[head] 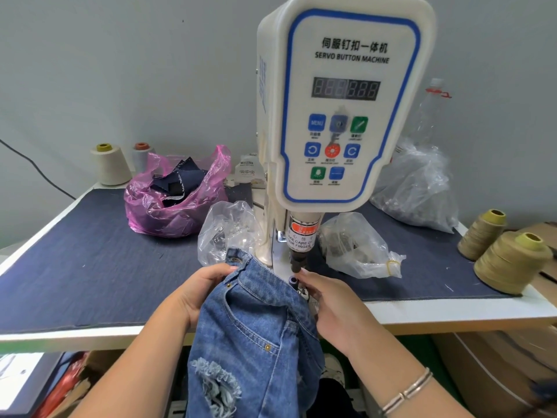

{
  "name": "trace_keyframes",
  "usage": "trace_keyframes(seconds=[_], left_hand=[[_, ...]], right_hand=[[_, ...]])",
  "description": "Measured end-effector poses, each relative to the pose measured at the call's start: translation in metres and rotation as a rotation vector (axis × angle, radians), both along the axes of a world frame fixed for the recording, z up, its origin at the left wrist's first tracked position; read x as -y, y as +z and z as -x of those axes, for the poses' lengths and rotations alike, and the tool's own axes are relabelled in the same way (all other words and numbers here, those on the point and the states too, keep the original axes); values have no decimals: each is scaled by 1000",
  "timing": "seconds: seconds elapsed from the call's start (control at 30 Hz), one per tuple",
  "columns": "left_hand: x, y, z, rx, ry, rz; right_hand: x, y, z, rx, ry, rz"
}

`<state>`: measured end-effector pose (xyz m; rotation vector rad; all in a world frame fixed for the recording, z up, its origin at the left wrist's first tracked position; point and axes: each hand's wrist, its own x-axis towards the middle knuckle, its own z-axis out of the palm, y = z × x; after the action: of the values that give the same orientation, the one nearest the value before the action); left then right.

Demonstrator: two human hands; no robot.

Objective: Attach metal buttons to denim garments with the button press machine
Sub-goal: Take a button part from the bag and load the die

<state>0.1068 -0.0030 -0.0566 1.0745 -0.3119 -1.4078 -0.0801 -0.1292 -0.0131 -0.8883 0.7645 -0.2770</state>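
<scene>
A white servo button machine [346, 110] stands at the middle of the table, its dark punch [297, 263] pointing down over the lower die [293, 280]. Blue ripped jeans [253, 333] hang over the table's front edge, waistband up by the die. My left hand [200, 292] grips the waistband on the left side. My right hand [328, 309] holds the denim on the right, its fingertips right beside the die under the punch. Whether a button sits on the die is too small to tell.
Two clear bags of metal parts [224, 230] [355, 245] flank the machine column. A pink bag of dark denim scraps [174, 194] sits back left, a larger clear bag [419, 188] back right. Thread cones stand at the right [509, 257] and back left [110, 164].
</scene>
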Motion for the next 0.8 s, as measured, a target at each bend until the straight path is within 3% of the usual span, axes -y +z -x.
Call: trace_keyframes(seconds=[0.63,0.8], left_hand=[[0,1,-1,22,0,-10],[-1,-1,-2,27,-29,-15]], right_hand=[[-1,22,13,-3,48,-241],[-12,23,16,-20,-41,-105]])
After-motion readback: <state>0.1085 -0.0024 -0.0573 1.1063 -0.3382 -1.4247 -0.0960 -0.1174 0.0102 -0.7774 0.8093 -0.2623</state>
